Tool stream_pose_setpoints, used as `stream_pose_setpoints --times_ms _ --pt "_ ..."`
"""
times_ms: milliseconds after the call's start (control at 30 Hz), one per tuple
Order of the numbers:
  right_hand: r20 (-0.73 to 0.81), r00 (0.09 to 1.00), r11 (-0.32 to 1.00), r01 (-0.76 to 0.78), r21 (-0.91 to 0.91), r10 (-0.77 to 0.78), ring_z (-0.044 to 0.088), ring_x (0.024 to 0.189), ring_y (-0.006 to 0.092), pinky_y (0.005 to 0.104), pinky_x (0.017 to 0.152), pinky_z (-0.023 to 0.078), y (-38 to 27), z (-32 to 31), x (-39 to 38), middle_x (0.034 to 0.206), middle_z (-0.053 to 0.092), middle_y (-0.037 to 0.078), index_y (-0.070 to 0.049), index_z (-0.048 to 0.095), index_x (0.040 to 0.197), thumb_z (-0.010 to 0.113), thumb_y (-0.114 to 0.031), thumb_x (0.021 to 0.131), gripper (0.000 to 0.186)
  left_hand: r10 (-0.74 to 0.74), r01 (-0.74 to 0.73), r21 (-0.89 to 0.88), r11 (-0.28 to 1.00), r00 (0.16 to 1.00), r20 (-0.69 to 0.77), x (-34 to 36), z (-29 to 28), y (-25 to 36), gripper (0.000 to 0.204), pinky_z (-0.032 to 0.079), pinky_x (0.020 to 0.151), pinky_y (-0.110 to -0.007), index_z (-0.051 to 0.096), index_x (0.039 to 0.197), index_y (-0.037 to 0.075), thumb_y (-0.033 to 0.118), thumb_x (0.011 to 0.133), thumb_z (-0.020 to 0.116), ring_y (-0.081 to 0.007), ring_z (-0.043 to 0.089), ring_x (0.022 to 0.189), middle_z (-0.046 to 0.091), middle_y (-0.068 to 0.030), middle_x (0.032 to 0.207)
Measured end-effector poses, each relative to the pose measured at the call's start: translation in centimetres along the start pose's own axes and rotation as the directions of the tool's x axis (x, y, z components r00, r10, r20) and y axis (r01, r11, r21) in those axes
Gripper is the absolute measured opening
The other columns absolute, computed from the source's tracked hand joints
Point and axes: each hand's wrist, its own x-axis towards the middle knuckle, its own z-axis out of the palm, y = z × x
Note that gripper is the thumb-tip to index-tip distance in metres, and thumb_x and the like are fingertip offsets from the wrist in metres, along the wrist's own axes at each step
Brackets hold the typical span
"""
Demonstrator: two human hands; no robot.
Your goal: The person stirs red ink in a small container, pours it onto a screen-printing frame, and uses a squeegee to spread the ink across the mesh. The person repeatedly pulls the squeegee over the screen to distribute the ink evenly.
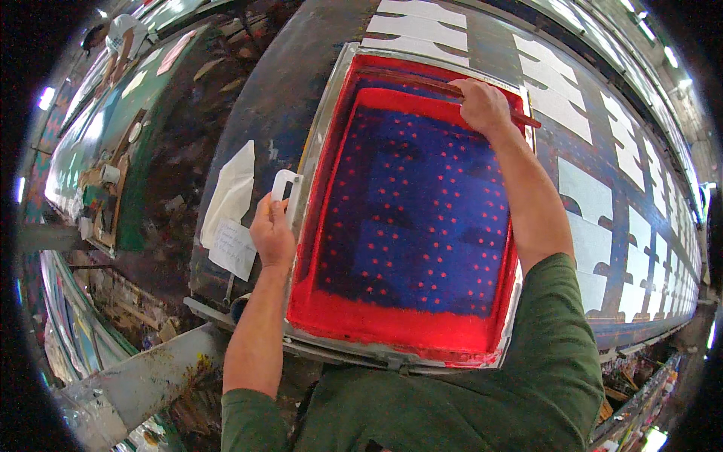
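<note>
A silk-screen printing frame (pixel 315 143) with pale metal edges lies in front of me. Its blue mesh (pixel 422 218) shows rows of red dots. Red ink (pixel 399 331) covers the near end of the mesh, and another red band lies across the far end. My right hand (pixel 483 107) grips a long red-stained squeegee (pixel 525 120) at that far end; the squeegee spans most of the frame's width. On the frame's left side, my left hand (pixel 273 232) is closed round a white handle (pixel 282 183). Part of its grip is hidden by the fingers.
The frame rests on a long dark printing table (pixel 279 98). White cut fabric pieces (pixel 591 241) lie in rows to the right and beyond. A crumpled pale sheet (pixel 232 188) and a handwritten note (pixel 233 248) lie left. Another person (pixel 126 34) stands at far left.
</note>
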Motion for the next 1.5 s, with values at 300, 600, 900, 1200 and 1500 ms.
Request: stream_pose_setpoints --times_ms 300,600,900,1200,1500 --pt "0.102 0.995 1.000 0.018 -0.011 -0.017 0.072 0.126 0.0433 0.0560 0.107 0.056 2.7 1.4 1.9 0.131 0.078 0.019 -0.022 0.076 0.137 0.061 -0.011 0.092 0.048 -0.024 0.024 -0.081 0.996 1.000 -0.006 0.2 0.4 -0.9 0.032 0.060 0.094 -0.041 0.070 0.136 -0.003 0.017 0.115 0.057 -0.0295 0.080 0.105 0.083 -0.0187 0.112" --pt "0.171 0.981 0.995 0.097 -0.022 -0.092 0.072 0.124 0.0441 0.0568 0.109 0.056 3.0 1.5 1.3 0.129 0.078 0.022 -0.020 0.076 0.134 0.063 -0.013 0.089 0.048 0.026 -0.026 -0.003 1.000 1.000 -0.010 0.4 0.3 -0.4 0.032 0.059 0.094 -0.041 0.070 0.135 -0.004 0.018 0.114 0.057 -0.0300 0.080 0.104 0.084 -0.0191 0.112" --pt "0.203 0.961 0.982 0.184 0.048 -0.190 0.075 0.116 0.0440 0.0578 0.099 0.059 -3.3 -0.7 -10.0 0.120 0.081 0.016 -0.026 0.077 0.132 0.066 -0.023 0.095 0.039 0.047 -0.048 -0.042 0.998 0.999 -0.026 0.6 0.5 -0.9 0.031 0.061 0.090 -0.044 0.074 0.129 -0.002 0.020 0.112 0.060 -0.0352 0.082 0.098 0.084 -0.0192 0.107" --pt "0.253 0.951 0.979 0.142 0.149 -0.177 0.074 0.115 0.0427 0.0548 0.098 0.059 -14.3 -4.8 -26.4 0.119 0.080 0.019 -0.013 0.079 0.129 0.064 0.002 0.082 0.052 0.115 -0.116 -0.045 0.992 0.993 -0.030 1.0 0.9 -2.2 0.034 0.060 0.092 -0.048 0.075 0.130 0.001 0.024 0.111 0.058 -0.0370 0.081 0.103 0.084 -0.0177 0.110" --pt "0.206 0.972 0.989 0.091 0.119 -0.115 0.077 0.106 0.0363 0.0525 0.092 0.061 -22.4 -6.7 -39.2 0.111 0.082 0.012 -0.016 0.081 0.124 0.070 -0.006 0.083 0.044 0.112 -0.113 -0.016 0.993 0.993 -0.046 1.3 1.6 -3.2 0.035 0.059 0.095 -0.050 0.075 0.132 0.004 0.026 0.110 0.060 -0.0394 0.079 0.105 0.082 -0.0195 0.114"
